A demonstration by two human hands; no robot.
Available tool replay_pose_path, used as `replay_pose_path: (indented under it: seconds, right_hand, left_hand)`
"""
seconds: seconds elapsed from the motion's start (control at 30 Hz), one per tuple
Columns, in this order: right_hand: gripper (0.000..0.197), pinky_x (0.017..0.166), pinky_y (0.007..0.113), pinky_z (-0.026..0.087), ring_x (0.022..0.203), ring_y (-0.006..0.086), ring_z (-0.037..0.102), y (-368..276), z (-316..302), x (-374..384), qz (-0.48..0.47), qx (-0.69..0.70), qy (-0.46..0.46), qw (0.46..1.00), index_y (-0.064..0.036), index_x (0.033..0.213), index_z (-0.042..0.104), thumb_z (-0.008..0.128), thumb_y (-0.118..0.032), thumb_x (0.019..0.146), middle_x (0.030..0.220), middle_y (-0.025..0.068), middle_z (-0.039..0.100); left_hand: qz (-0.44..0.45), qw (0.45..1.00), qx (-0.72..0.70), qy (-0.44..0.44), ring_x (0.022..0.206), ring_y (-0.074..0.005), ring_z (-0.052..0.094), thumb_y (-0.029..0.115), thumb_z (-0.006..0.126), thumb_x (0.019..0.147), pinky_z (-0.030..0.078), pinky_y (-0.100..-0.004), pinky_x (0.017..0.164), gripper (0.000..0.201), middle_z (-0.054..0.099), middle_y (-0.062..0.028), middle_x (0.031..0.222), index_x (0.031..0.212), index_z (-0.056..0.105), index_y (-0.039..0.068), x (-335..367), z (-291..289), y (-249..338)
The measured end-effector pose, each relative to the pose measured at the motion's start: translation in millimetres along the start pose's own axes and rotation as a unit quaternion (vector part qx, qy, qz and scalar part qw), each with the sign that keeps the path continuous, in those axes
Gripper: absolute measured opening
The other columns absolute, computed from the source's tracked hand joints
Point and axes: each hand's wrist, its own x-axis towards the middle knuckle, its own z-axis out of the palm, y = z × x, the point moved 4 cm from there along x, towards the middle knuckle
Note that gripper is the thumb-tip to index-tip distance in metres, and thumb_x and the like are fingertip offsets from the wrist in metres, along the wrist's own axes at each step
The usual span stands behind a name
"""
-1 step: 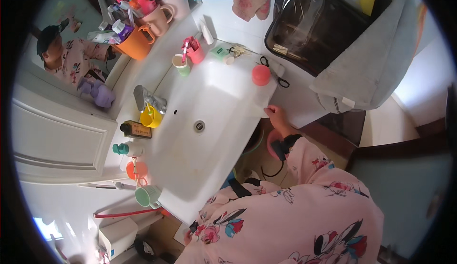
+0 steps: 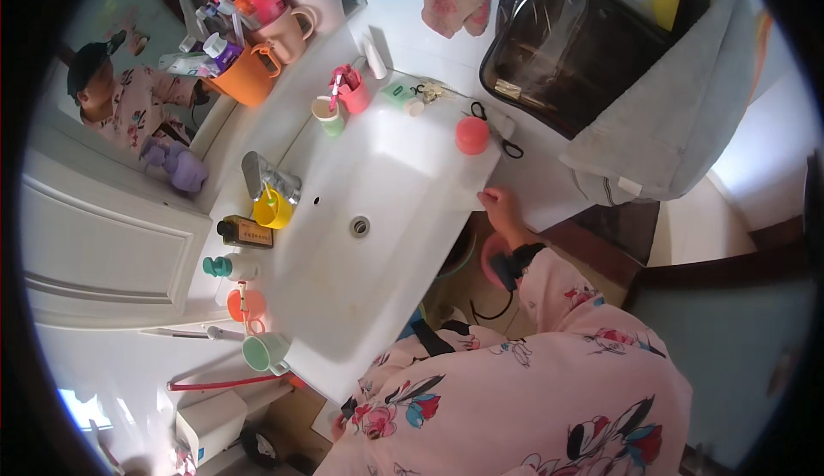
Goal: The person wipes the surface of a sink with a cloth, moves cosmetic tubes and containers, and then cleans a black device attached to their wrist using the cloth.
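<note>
Sink [image 2: 343, 304]: a white rectangular basin, located centrally in front of the person and set diagonally across the view. Grey towel [image 2: 661, 124]: draped along the right side of a dark see-through case [image 2: 558, 55], which rests beyond the sink's right end. Right hand [image 2: 506, 208]: positioned at the front rim near the right end, fingertips touching the edge, fingers curled and held close together; whether they pinch anything cannot be told. Left hand [image 2: 338, 425]: located near the front left corner, mostly covered by the floral sleeve; its finger position cannot be determined. Orange mug [image 2: 246, 81]: filled with tubes and bottles, on the ledge behind the basin. Green mug [image 2: 264, 352]: tilted, at the left end. Dark bottle [image 2: 249, 232]: on the back ledge, beside a yellow cup [image 2: 273, 212], which is adjacent to the metal faucet. Red round container [image 2: 472, 135]: at the right end, near the right hand, with black-handled scissors [image 2: 504, 141] just beside it. Drain [image 2: 359, 226]: in the basin floor.
</note>
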Motion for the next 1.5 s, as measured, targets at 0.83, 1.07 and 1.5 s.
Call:
replay_pose_path:
  seconds: [0.83, 1.07, 1.5]
  right_hand:
    - [0.031, 0.076, 0.027, 0.043, 0.084, 0.0134, 0.054, -134, 51, 10, 0.099, 0.421, -0.26, 0.863, 0.0004, 0.104, 0.051, 0.043, -0.026, 0.09, 0.094, 0.0081, 0.056]
    - [0.048, 0.077, 0.028, 0.044, 0.086, 0.0171, 0.054, -195, 129, -83, 0.148, 0.321, -0.561, 0.748, 0.0007, 0.12, 0.04, 0.059, -0.01, 0.077, 0.094, 0.0123, 0.056]
    - [0.031, 0.065, 0.026, 0.044, 0.072, 0.0118, 0.053, -186, 155, -143, -0.086, 0.098, -0.683, 0.719, -0.0021, 0.1, 0.054, 0.059, -0.023, 0.078, 0.082, 0.0039, 0.057]
  left_hand:
    - [0.075, 0.984, -0.056, 0.152, 0.066, -0.0144, 0.057, 0.004, 0.048, 0.079, 0.046, -0.025, 0.054, 0.023, 0.058, -0.0086, 0.076, 0.102, 0.051, 0.0, -93, 18, 175]
    - [0.301, 0.948, 0.032, 0.097, 0.083, -0.0174, 0.057, -0.001, 0.056, 0.075, 0.049, -0.0284, 0.063, 0.041, 0.056, -0.0133, 0.096, 0.115, 0.046, 0.004, -89, 39, 321]
    - [0.264, 0.961, -0.072, -0.043, 0.054, -0.0108, 0.051, -0.006, 0.047, 0.065, 0.042, -0.0241, 0.049, 0.031, 0.056, -0.0045, 0.066, 0.093, 0.057, 0.002, -60, 73, 392]
